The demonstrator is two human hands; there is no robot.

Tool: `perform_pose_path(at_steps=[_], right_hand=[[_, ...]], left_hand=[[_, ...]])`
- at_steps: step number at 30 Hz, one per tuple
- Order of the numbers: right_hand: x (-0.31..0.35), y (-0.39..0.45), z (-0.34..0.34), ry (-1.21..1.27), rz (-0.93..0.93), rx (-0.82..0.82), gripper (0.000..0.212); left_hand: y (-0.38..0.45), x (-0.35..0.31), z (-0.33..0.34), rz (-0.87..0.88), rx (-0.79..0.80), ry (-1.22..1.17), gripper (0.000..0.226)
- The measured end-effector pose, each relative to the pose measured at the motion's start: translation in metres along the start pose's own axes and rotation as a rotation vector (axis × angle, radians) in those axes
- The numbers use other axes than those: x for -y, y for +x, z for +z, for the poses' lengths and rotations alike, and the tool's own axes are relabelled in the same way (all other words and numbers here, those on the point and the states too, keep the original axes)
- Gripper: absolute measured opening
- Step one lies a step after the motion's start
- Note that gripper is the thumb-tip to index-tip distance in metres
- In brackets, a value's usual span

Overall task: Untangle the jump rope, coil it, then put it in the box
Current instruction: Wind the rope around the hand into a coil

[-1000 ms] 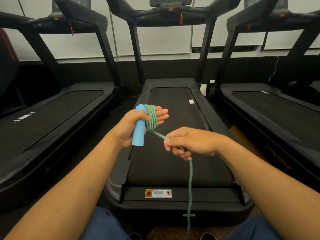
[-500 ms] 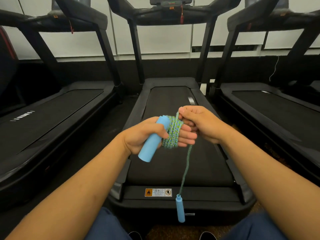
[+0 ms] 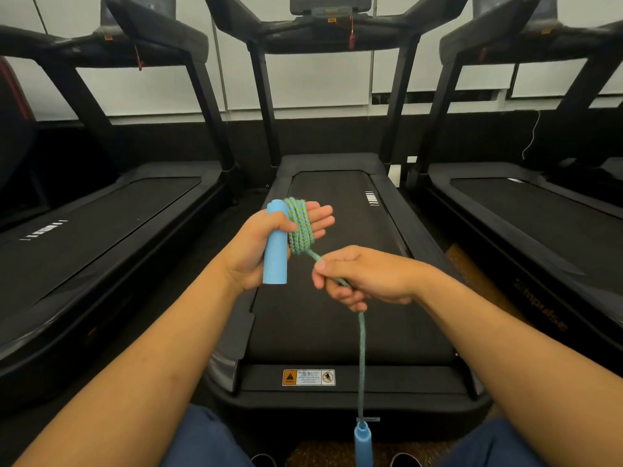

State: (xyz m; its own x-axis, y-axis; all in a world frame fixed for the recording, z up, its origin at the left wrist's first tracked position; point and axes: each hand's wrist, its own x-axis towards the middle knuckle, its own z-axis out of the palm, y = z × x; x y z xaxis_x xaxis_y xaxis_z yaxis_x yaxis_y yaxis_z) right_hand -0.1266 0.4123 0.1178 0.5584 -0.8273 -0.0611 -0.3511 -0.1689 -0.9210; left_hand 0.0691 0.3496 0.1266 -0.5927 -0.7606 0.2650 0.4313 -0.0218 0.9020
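My left hand (image 3: 256,246) grips one light-blue foam handle (image 3: 275,244) upright, with several turns of the green-and-blue jump rope (image 3: 300,227) wound around its fingers. The rope runs down and right into my right hand (image 3: 362,276), which is closed around it just below the coil. Below that fist the free rope (image 3: 361,358) hangs straight down to the second blue handle (image 3: 363,444), dangling between my knees. No box is in view.
A black treadmill (image 3: 340,298) lies straight ahead under my hands, with a warning sticker (image 3: 308,377) on its near edge. Two more treadmills (image 3: 84,230) (image 3: 539,224) flank it. My shoe tips (image 3: 263,461) show at the bottom edge.
My right hand came off the top of the coil and dropped down and right along the rope. My left hand turned the handle upright. The dangling handle hangs lower and further right.
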Motion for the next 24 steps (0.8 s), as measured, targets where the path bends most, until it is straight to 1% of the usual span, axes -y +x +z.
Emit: perform_pose_path(at_steps=[3,6,8,10,13,15,17,20,22,23,24], right_hand=[[0.008,-0.006,-0.007,-0.017,-0.06,-0.041,0.029],[0.014,-0.009,-0.018,0.022,-0.147,-0.131,0.029],[0.014,-0.009,-0.026,0.053,-0.198,-0.225,0.031],[0.012,-0.007,-0.034,0.063,-0.224,-0.318,0.032],[0.006,-0.004,-0.04,0.077,-0.243,-0.396,0.031],[0.0,0.0,-0.041,0.088,-0.251,-0.407,0.032],[-0.005,0.003,-0.038,0.105,-0.252,-0.386,0.035],[-0.016,0.007,-0.032,0.176,-0.24,-0.306,0.042],[-0.019,0.01,-0.025,0.207,-0.175,-0.262,0.036],[-0.02,0.011,-0.02,0.219,-0.13,-0.254,0.038],[-0.021,0.012,-0.016,0.23,-0.089,-0.242,0.036]], left_hand=[[-0.001,0.004,-0.003,-0.036,-0.045,0.189,0.063],[-0.004,0.008,0.002,-0.088,-0.033,0.364,0.048],[-0.006,0.011,0.007,-0.125,0.026,0.392,0.045],[-0.009,0.013,0.014,-0.19,0.124,0.385,0.051],[-0.01,0.013,0.023,-0.241,0.28,0.334,0.052],[-0.013,0.009,0.029,-0.261,0.323,0.25,0.047],[-0.015,0.008,0.031,-0.263,0.322,0.188,0.048],[-0.012,0.008,0.025,-0.246,0.192,0.138,0.062],[-0.009,0.009,0.018,-0.227,0.13,0.116,0.079],[-0.008,0.008,0.017,-0.213,0.124,0.091,0.083],[-0.007,0.007,0.016,-0.178,0.127,0.046,0.076]])
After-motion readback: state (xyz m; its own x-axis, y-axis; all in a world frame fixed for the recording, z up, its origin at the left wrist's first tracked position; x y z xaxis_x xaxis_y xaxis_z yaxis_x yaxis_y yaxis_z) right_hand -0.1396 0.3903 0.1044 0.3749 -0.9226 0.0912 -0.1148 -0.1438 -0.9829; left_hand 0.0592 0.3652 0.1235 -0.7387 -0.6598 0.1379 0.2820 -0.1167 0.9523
